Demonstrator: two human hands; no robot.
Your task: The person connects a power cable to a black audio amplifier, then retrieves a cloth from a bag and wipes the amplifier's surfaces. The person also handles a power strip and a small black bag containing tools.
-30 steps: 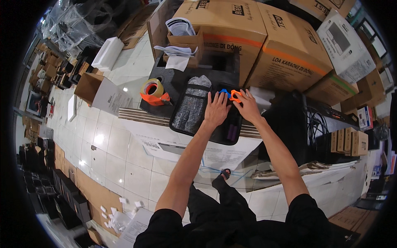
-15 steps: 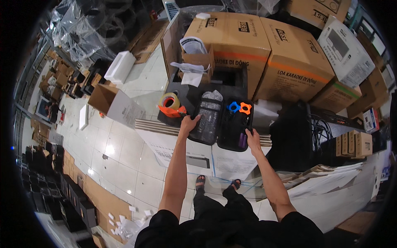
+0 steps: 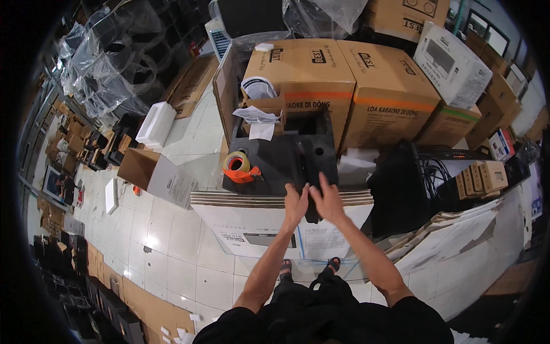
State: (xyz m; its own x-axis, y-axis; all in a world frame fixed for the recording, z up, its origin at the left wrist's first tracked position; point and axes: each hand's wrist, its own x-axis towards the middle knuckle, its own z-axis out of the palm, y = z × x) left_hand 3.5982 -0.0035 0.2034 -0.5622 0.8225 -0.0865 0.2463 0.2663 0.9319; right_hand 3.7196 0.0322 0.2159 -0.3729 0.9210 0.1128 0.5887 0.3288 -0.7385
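Note:
A slim black case (image 3: 301, 166) stands nearly edge-on between my hands, its two halves folded together, so what lies inside is hidden. My left hand (image 3: 295, 203) grips it from the left side. From the right, my right hand (image 3: 327, 200) presses against it with the index finger stretched out. Beneath is a black foam block (image 3: 258, 146) with hollows. On that block, left of the case, lies an orange tape dispenser (image 3: 243, 174) with a roll of clear tape.
Flattened white cartons (image 3: 269, 221) stand stacked in front of me. Large brown cartons (image 3: 303, 69) rise behind the foam. A small open box (image 3: 269, 109) holds papers. To the right are a black cloth-like heap (image 3: 395, 195), cables and small brown boxes (image 3: 491, 175). An open carton (image 3: 166, 178) sits on the left floor.
The case lay open, showing a wrapped item and blue and orange knobbed rings. Now it is folded shut and upright, and my hands have come together around it.

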